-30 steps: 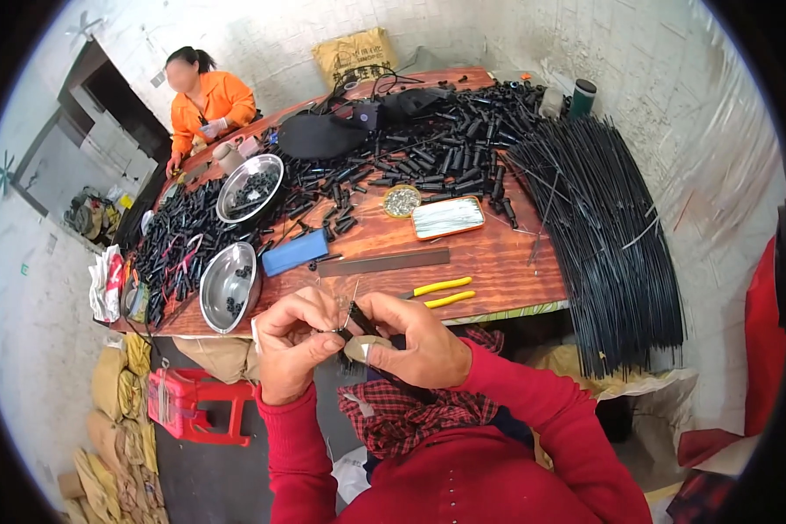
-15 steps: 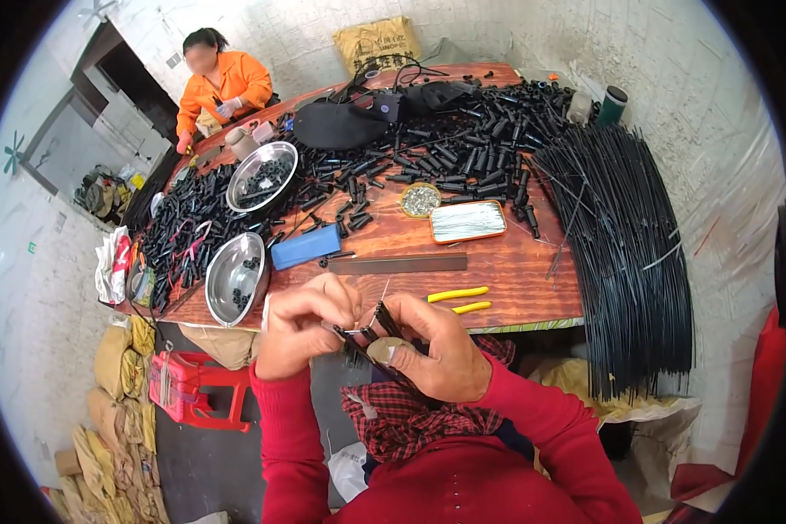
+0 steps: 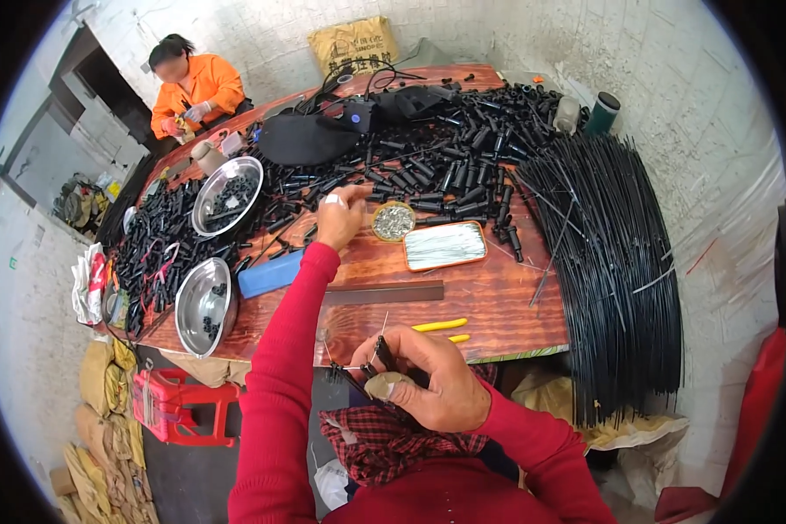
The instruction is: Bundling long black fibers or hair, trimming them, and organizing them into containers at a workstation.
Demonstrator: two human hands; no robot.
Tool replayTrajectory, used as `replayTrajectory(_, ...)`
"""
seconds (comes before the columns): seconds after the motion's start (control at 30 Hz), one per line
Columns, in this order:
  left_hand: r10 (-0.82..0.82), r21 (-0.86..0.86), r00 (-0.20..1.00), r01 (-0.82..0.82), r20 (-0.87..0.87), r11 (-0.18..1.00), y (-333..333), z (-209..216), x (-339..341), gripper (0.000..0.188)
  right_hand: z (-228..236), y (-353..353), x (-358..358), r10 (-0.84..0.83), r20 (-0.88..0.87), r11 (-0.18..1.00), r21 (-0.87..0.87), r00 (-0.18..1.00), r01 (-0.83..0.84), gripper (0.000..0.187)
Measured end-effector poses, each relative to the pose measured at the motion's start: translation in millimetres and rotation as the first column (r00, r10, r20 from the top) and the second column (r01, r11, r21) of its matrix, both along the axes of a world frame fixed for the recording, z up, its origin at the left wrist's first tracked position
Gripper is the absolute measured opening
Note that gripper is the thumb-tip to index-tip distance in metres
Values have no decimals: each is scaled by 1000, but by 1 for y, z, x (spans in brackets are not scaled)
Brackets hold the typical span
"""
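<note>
My left hand (image 3: pixel 344 218) reaches far over the table at the near edge of the black tubular parts (image 3: pixel 428 166). White tape is wrapped round one of its fingers. Those fingers are bent and drawn together at the pile; what they pinch, if anything, is hidden. Close to my body, my right hand (image 3: pixel 432 380) is closed round a small cluster of black parts (image 3: pixel 381 356) with thin pale wires sticking out. A greyish-tan covering sits over its thumb. Just beyond this hand lie yellow-handled pliers (image 3: pixel 441 326).
A round tin of small metal bits (image 3: pixel 394 222) and a tray of thin white wires (image 3: pixel 445 245) are near my left hand. Metal bowls (image 3: pixel 206 307), a blue block (image 3: pixel 271 274) and a dark bar (image 3: pixel 382 292) lie leftward. Long black rods (image 3: pixel 620 279) overhang at right. A co-worker (image 3: pixel 199 87) works across.
My left hand has left the cluster of black parts and moved forward to the pile. My right hand still holds the cluster. The view has shifted slightly; the co-worker's hands have come together.
</note>
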State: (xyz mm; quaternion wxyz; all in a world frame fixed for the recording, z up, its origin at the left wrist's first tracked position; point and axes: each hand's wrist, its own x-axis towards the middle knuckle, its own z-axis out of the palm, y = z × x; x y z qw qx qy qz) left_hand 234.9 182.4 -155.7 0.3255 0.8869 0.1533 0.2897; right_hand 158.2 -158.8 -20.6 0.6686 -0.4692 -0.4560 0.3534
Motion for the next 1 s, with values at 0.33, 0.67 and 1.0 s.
replayTrajectory(0.33, 270, 252, 927, -205, -260, 946, 5, -16, 47, 35, -5, -4, 13, 13, -50, 999, -37, 999, -15, 25)
replayTrajectory(0.67, -167, -285, 965, 105, -202, 953, 28, 17, 24, 33, 1, -12, 20, -12, -50, 999, -52, 999, 10, 27)
replayTrajectory(1.0, 35, 166, 961, 12, -275, 986, -24, 25, 46, 31, -6, -7, 9, -32, -39, 999, -37, 999, 30, 30)
